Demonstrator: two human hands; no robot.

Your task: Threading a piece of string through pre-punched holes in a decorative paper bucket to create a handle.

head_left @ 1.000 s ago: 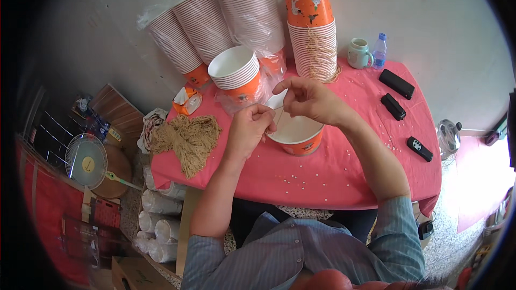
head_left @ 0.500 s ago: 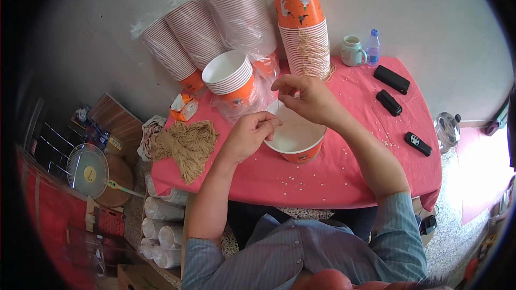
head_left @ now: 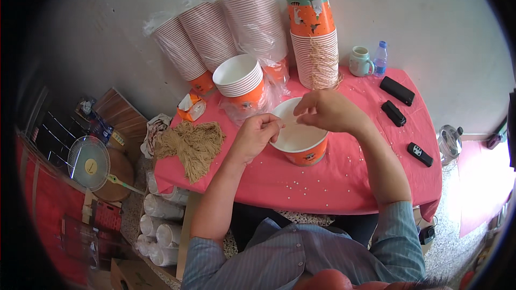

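Note:
A large paper bucket (head_left: 306,157), orange outside and white inside, stands near the middle of the pink tablecloth. My left hand (head_left: 255,135) is at its left rim, thumb and forefinger pinched together; what they hold is too small to make out. Over the bucket's opening hangs my right hand (head_left: 336,110), palm down, its bent fingers slightly apart with nothing visible in them. Tiny pale beads (head_left: 305,188) lie scattered on the cloth before the bucket. To the left of my left forearm is a heap of tan strung cord (head_left: 193,147).
Nested buckets (head_left: 236,78) stand behind, with plastic-wrapped stacks (head_left: 255,21) and a tall stack (head_left: 314,59) draped with tan strands. A mug (head_left: 360,62), a bottle (head_left: 380,59) and black devices (head_left: 397,91) line the right. An orange packet (head_left: 191,106) lies left; a fan (head_left: 88,166) stands beyond.
My right hand has come down and to the right, its fingers now over the bucket's opening. A thin strand seen between my hands earlier no longer shows. The whole view has shifted slightly.

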